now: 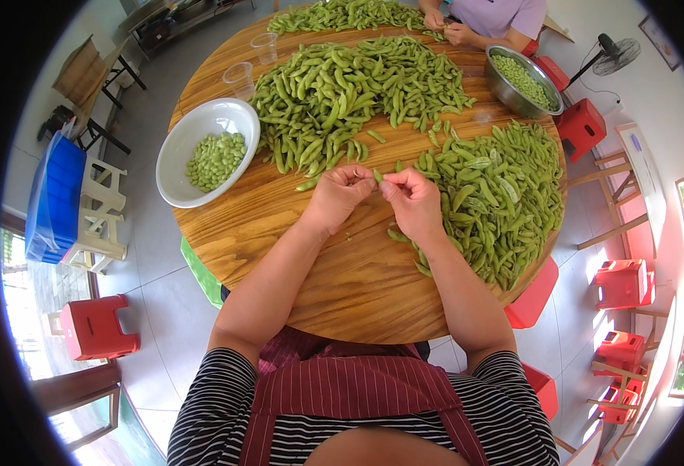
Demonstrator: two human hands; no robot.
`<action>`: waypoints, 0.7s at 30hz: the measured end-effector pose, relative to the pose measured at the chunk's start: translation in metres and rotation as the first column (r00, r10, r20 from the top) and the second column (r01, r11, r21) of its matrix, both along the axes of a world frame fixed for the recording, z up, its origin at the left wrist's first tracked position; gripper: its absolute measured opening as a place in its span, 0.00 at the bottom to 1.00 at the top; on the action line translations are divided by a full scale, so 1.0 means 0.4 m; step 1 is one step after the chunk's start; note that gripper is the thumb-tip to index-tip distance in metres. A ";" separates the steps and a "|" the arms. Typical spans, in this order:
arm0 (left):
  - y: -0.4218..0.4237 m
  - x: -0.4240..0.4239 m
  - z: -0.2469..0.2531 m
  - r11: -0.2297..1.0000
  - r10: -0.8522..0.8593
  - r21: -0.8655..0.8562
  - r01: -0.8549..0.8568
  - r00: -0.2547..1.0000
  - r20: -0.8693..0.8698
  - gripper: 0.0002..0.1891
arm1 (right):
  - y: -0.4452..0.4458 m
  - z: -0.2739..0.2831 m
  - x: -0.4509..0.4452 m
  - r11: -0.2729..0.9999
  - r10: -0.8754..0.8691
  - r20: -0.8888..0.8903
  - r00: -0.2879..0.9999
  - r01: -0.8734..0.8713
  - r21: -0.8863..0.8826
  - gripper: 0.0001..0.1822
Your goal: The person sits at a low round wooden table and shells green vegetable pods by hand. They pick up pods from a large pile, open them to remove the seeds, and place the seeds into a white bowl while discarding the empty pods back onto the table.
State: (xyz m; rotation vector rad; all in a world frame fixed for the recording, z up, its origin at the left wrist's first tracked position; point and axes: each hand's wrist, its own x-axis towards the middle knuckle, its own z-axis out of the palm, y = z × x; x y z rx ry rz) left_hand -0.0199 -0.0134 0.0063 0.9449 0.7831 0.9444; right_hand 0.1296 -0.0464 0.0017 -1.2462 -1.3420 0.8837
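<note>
Between my two hands, over the near middle of the round wooden table (371, 303), is a green soybean pod (378, 176). My left hand (342, 194) pinches its left side with thumb and forefinger, and my right hand (413, 201) grips the other end. A heap of whole green pods (330, 99) lies beyond my hands. To the right, beside my right forearm, spreads a pile of pods (505, 192), some looking flattened and pale inside. Shelled green beans (216, 161) sit in a white bowl (170, 175) at the left.
Two clear plastic cups (238, 80) stand behind the white bowl. Across the table, a person's hands (446, 28) work at more pods (342, 16). A steel basin (496, 87) of shelled beans rests at the right rim. Red plastic stools (582, 129) stand around the floor.
</note>
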 end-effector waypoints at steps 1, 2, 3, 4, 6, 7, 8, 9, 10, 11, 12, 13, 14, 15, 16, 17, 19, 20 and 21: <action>0.000 -0.001 -0.004 1.000 0.003 -0.024 -0.002 1.000 0.030 0.02 | -0.002 0.005 -0.003 1.000 -0.002 0.033 0.999 0.001 0.012 0.05; 0.000 -0.003 -0.007 0.999 0.007 -0.047 -0.004 0.998 0.060 0.02 | -0.004 0.012 -0.007 1.000 0.013 0.011 1.000 -0.013 -0.006 0.05; -0.001 -0.003 -0.005 0.999 0.003 -0.044 0.000 0.998 0.065 0.02 | -0.007 0.021 -0.010 0.999 0.024 -0.010 1.000 -0.024 -0.024 0.05; -0.002 -0.004 -0.001 0.999 -0.001 -0.040 0.004 0.998 0.068 0.02 | -0.008 0.025 -0.012 0.998 0.036 -0.032 0.999 -0.037 -0.042 0.05; -0.003 -0.002 -0.001 1.000 0.008 -0.005 -0.008 1.000 0.030 0.02 | 0.003 0.004 0.006 0.932 0.115 -0.593 0.797 -0.293 -0.214 0.05; -0.005 -0.001 -0.003 0.999 0.022 0.028 -0.022 1.000 -0.011 0.02 | 0.008 -0.004 0.015 0.869 0.082 -0.808 0.584 -0.438 -0.229 0.06; -0.006 0.001 -0.004 0.997 0.038 0.062 -0.035 0.998 -0.052 0.01 | 0.011 -0.010 0.022 0.847 0.065 -0.845 0.530 -0.477 -0.234 0.06; -0.006 0.002 -0.002 0.998 0.045 0.054 -0.042 0.998 -0.052 0.01 | 0.014 -0.011 0.025 0.822 0.047 -0.879 0.475 -0.518 -0.236 0.06; -0.006 0.004 0.003 0.998 0.051 0.046 -0.049 0.997 -0.053 0.01 | 0.016 -0.010 0.025 0.796 0.025 -0.908 0.419 -0.558 -0.235 0.07; -0.006 0.005 0.006 0.998 0.057 0.039 -0.055 0.997 -0.053 0.01 | 0.014 -0.007 0.022 0.852 0.047 -0.793 0.608 -0.439 -0.286 0.07; -0.005 0.004 0.005 0.997 0.067 0.034 -0.065 0.995 -0.068 0.01 | 0.007 0.003 0.010 0.899 0.049 -0.640 0.767 -0.313 -0.306 0.07; -0.002 0.003 0.001 0.997 0.076 0.029 -0.074 0.994 -0.083 0.01 | 0.001 0.012 0.001 0.939 0.028 -0.458 0.888 -0.182 -0.294 0.08; 0.001 0.002 -0.002 0.996 0.085 0.024 -0.083 0.992 -0.098 0.01 | -0.004 0.020 -0.004 0.962 0.053 -0.285 0.957 -0.125 -0.243 0.08; 0.001 0.003 -0.007 0.996 0.087 0.038 -0.083 0.992 -0.089 0.01 | -0.009 0.028 -0.007 0.981 0.059 -0.103 0.993 -0.076 -0.179 0.08; 0.001 0.004 -0.012 0.995 0.088 0.053 -0.084 0.993 -0.080 0.01 | -0.012 0.031 -0.009 0.993 0.049 0.084 0.995 -0.039 -0.107 0.08; 0.001 0.004 -0.015 0.994 0.089 0.067 -0.085 0.993 -0.071 0.02 | -0.011 0.027 -0.010 0.995 0.054 0.089 0.995 -0.046 -0.093 0.08; 0.003 -0.001 -0.013 0.996 0.063 0.070 -0.058 0.995 -0.074 0.02 | -0.008 0.018 -0.010 0.997 0.060 0.098 0.993 -0.054 -0.062 0.08; 0.004 -0.002 -0.012 0.996 0.050 0.072 -0.044 0.996 -0.076 0.02 | -0.008 0.019 -0.010 0.996 0.068 0.071 0.995 -0.063 -0.066 0.08; 0.004 0.000 -0.012 0.996 0.051 0.081 -0.046 0.997 -0.060 0.01 | -0.008 0.019 -0.010 0.995 0.077 0.045 0.996 -0.073 -0.070 0.07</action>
